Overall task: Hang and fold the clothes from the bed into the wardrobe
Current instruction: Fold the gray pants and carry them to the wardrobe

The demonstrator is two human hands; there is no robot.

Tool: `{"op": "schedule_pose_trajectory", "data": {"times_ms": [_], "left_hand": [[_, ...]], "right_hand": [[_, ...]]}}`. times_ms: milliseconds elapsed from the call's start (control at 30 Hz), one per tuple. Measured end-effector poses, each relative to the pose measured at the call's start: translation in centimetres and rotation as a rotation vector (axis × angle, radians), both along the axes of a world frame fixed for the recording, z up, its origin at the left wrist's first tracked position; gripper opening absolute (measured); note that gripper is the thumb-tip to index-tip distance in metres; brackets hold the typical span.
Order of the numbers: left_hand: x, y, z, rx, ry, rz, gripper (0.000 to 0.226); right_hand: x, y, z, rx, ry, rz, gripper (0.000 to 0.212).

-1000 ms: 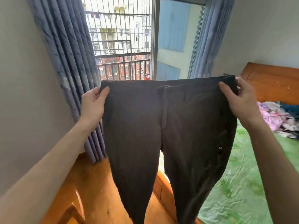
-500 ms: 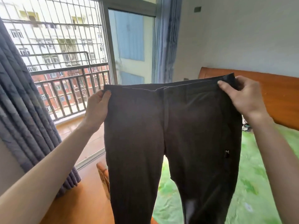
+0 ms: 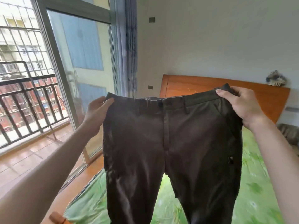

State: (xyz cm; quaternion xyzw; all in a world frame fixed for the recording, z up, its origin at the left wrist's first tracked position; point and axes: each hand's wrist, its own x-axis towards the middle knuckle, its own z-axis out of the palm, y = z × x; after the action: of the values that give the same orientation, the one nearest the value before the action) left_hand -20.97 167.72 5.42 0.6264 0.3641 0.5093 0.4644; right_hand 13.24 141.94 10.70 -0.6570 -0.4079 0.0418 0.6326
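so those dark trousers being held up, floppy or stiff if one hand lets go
Probably floppy: the trousers hang limp from the waistband, legs drooping with soft creases. With the left hand and right hand pinching opposite corners, releasing one would likely let that side swing down. The faint sheen hints it may slide a little.

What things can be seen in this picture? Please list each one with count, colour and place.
trousers: one, dark brown, held up by the waistband in the middle
bed sheet: one, green, below the trousers
headboard: one, orange wood, behind the trousers
curtain: one, blue, beside the glass door
glass door: one, left
balcony railing: one, black, outside left
hands: two; left hand and right hand each pinch a waistband corner
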Motion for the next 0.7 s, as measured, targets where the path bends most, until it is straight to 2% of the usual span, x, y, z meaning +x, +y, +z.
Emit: {"op": "schedule_pose_trajectory", "data": {"times_ms": [167, 300, 400, 467, 567, 700], "left_hand": [[5.8, 8.3, 0.0, -0.093, 0.032, -0.078, 0.022], [11.5, 11.8, -0.2, -0.098, 0.076, -0.117, 0.028], [15.1, 11.8, -0.7, -0.084, 0.036, -0.179, 0.026], [17.0, 11.2, -1.7, -0.079, -0.004, -0.225, 0.030], [19.1, 8.9, -3.0, -0.056, -0.033, -0.329, 0.030], [21.3, 4.8, -4.0, -0.040, -0.074, -0.474, 0.018]], "right_hand": [[3.5, 5.9, -0.5, -0.105, 0.116, -0.163, 0.016], [5.7, 10.0, -1.9, -0.103, 0.110, -0.382, 0.045], [5.6, 11.4, -2.3, -0.120, 0.064, -0.516, 0.037], [4.4, 11.9, -2.4, -0.135, 0.002, -0.536, 0.029], [2.0, 12.5, -3.5, -0.109, -0.159, -0.496, 0.031], [-1.1, 13.9, -6.6, -0.051, -0.257, -0.418, 0.031]]}}
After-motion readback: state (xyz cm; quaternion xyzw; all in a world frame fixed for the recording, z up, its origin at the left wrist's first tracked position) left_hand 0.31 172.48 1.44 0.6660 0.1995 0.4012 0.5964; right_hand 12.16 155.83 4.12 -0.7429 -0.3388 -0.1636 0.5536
